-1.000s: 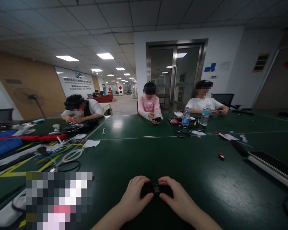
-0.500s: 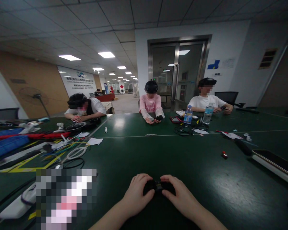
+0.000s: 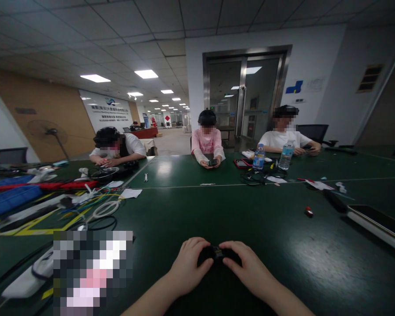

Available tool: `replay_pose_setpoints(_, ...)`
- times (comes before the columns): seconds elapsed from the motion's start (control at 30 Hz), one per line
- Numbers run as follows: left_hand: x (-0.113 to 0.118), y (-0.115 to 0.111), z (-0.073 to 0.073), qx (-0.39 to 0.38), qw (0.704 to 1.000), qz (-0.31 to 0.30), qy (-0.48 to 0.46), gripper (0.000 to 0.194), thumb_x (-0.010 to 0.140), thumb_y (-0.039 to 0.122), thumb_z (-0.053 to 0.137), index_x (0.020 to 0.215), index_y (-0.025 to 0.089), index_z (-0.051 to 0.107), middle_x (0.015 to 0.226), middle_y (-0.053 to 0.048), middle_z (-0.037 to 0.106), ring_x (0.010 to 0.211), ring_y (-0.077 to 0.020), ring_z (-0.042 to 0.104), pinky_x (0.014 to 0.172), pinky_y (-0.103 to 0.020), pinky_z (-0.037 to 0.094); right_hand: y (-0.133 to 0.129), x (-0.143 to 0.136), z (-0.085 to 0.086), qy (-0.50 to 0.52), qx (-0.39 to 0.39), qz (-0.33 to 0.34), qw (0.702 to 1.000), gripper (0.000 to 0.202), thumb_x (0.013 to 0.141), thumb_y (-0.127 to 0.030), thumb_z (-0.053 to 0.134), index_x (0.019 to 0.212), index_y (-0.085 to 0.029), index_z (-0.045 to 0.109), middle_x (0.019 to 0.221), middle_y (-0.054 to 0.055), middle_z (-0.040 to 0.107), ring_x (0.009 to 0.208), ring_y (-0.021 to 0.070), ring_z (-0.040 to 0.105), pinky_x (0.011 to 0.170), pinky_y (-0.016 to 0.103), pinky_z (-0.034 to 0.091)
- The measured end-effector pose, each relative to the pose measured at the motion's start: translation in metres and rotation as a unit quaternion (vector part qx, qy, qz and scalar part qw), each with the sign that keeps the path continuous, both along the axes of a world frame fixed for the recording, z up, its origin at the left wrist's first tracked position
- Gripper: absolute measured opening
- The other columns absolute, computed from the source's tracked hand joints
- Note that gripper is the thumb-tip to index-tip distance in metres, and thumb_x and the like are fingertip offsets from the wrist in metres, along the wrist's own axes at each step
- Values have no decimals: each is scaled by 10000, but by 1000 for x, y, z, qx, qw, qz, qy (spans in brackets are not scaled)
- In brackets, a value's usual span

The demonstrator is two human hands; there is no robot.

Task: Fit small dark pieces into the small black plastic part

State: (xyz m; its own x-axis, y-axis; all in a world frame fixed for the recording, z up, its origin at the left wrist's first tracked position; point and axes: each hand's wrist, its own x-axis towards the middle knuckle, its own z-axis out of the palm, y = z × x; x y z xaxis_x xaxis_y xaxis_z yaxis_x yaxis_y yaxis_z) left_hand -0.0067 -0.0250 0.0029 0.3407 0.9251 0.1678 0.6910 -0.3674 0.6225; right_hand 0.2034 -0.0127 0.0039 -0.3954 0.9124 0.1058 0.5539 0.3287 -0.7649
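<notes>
A small black object (image 3: 217, 252) lies between my two hands, low over the green table at the front centre. I cannot make out its kind, as much of it is covered by fingers. My left hand (image 3: 191, 263) curls around its left end, with the thumb on the near side and the fingers on the far side. At the other end, my right hand (image 3: 243, 262) grips it in the same way.
A white power strip (image 3: 29, 274) and coiled cables (image 3: 105, 210) are at left, with a blue tray (image 3: 16, 202) beyond. A red-and-white small item (image 3: 308, 212) and a phone-like slab (image 3: 382, 224) lie right. Three people sit opposite, near water bottles (image 3: 285, 156).
My hands keep their grip on the small black object, with almost no shift. The person opposite in pink has brought both hands together around a dark item. The view has shifted slightly.
</notes>
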Motion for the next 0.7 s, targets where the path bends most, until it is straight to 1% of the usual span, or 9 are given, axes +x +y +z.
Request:
replay_pose_setpoints(0.13, 0, 1, -3, 5, 1000, 6, 20, 326, 790, 276, 557, 1110, 211, 552, 1154, -70, 558, 1090, -244, 478, 960, -399, 357, 1, -1, 0, -2, 13, 12, 1000, 241, 792, -257, 578, 1018, -278, 657, 1068, 29, 654, 1033, 212, 567, 943, 362, 407)
replay_pose_setpoints(0.33, -1, 1, -4, 10, 1000, 1, 27, 317, 796, 280, 557, 1107, 217, 549, 1151, -63, 561, 1089, -235, 483, 959, -394, 363, 2, -1, 0, 2, -1, 14, 1000, 265, 786, -255, 585, 1034, -299, 666, 1108, 26, 649, 1058, 219, 561, 957, 377, 400)
replay_pose_setpoints(0.7, 0, -1, 4, -8, 1000, 4, 30, 335, 794, 286, 553, 1121, 213, 550, 1158, -67, 562, 1099, -240, 479, 967, -397, 358, 3, -1, 0, 4, -10, 16, 1000, 279, 778, -240, 597, 1039, -307, 668, 1110, 26, 649, 1066, 215, 560, 961, 374, 402)
